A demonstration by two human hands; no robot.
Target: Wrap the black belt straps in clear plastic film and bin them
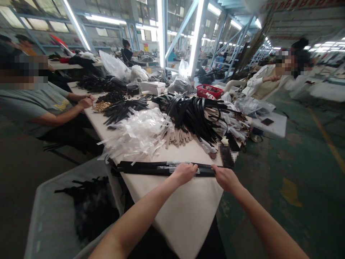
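Long black straps point(145, 168) lie side by side across the near part of the table, with clear plastic film point(172, 164) around their middle. My left hand point(184, 173) is closed on the straps and film near the middle. Close to their right end, my right hand point(225, 177) pinches the straps between thumb and fingers. Just beyond them lies a heap of white translucent strips point(142, 131). A large pile of black straps point(188, 113) rests farther back, over beige strips point(178, 137).
A white bin point(44, 190) with black straps inside stands on the floor at left. A seated co-worker point(48, 108) works at the table's left side. A red basket point(208, 90), a white box point(152, 87) and plastic bags stand at the back. Another person point(269, 79) is at right.
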